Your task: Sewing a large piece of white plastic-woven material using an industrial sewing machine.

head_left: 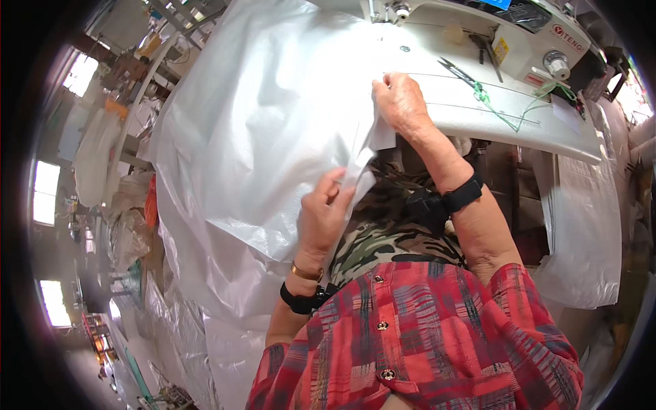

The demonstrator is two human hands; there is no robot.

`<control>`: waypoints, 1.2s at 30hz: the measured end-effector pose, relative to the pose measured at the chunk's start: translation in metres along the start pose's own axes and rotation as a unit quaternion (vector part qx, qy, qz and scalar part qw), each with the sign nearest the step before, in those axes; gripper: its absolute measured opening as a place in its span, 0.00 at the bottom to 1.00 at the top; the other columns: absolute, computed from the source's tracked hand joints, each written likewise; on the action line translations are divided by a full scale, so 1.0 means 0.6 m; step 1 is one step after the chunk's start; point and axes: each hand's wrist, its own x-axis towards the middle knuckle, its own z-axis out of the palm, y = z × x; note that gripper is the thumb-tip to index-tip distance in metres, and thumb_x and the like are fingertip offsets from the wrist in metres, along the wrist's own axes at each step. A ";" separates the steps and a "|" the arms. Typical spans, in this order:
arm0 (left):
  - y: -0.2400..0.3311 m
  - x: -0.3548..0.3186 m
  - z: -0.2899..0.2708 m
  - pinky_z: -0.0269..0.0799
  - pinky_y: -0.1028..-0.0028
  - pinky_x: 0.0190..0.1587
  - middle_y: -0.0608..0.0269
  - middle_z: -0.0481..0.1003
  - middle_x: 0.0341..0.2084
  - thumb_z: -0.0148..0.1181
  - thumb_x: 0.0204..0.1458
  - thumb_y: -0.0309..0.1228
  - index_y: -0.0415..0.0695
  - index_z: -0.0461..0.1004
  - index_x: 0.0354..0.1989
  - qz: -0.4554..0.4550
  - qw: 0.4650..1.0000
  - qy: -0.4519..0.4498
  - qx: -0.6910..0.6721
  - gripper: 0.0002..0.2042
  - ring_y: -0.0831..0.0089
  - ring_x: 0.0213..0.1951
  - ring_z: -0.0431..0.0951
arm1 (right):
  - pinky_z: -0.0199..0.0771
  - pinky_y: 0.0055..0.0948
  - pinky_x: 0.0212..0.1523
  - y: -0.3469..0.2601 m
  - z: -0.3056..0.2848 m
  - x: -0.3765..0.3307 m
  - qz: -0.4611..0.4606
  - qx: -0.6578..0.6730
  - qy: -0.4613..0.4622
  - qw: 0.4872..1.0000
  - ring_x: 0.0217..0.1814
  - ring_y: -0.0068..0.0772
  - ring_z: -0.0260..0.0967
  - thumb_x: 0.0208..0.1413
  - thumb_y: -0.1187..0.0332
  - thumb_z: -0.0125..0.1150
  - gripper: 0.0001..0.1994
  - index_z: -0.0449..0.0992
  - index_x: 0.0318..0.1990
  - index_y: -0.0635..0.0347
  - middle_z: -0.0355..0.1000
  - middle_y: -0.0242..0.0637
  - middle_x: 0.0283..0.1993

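A large sheet of shiny white woven plastic (232, 137) spreads from the sewing machine's bed (458, 109) down over the left side of my lap. My right hand (404, 102) is closed at the near edge of the bed, its thumb and fingers pinching the sheet's folded edge. Lower and to the left, my left hand (324, 215) is closed round the same edge, where a narrow strip folds over. The strip hangs loose between the two hands. The machine's needle area (400, 12) lies beyond my right hand, at the top of the view.
Small pointed scissors (459, 72) lie on the bed, with green string (502, 116) trailing right from them. A dark tool (486, 53) rests behind them. The machine's white body (533, 48) stands at the upper right. More white sheeting (584, 232) hangs at the right.
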 end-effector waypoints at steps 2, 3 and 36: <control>0.016 0.017 -0.029 0.72 0.68 0.31 0.56 0.76 0.21 0.58 0.55 0.25 0.38 0.71 0.52 -0.207 0.970 -0.056 -0.110 0.15 0.61 0.23 0.77 | 0.72 0.50 0.46 0.006 -0.004 0.004 -0.008 -0.008 -0.005 1.000 0.40 0.61 0.74 0.53 0.61 0.53 0.17 0.77 0.29 0.70 0.75 0.61 0.33; 0.013 0.023 -0.034 0.70 0.77 0.33 0.59 0.78 0.27 0.58 0.56 0.23 0.38 0.70 0.53 -0.226 0.964 -0.071 -0.118 0.16 0.74 0.27 0.77 | 0.72 0.50 0.46 0.002 -0.003 0.004 -0.004 -0.010 -0.016 1.000 0.40 0.60 0.74 0.54 0.61 0.53 0.17 0.77 0.29 0.69 0.75 0.60 0.33; 0.057 0.082 0.043 0.70 0.71 0.30 0.54 0.75 0.27 0.54 0.50 0.20 0.33 0.74 0.37 -0.105 0.989 0.007 -0.107 0.08 0.70 0.23 0.73 | 0.72 0.47 0.44 0.021 -0.013 0.000 -0.013 0.036 -0.062 0.997 0.38 0.57 0.75 0.54 0.53 0.56 0.23 0.78 0.32 0.71 0.76 0.59 0.32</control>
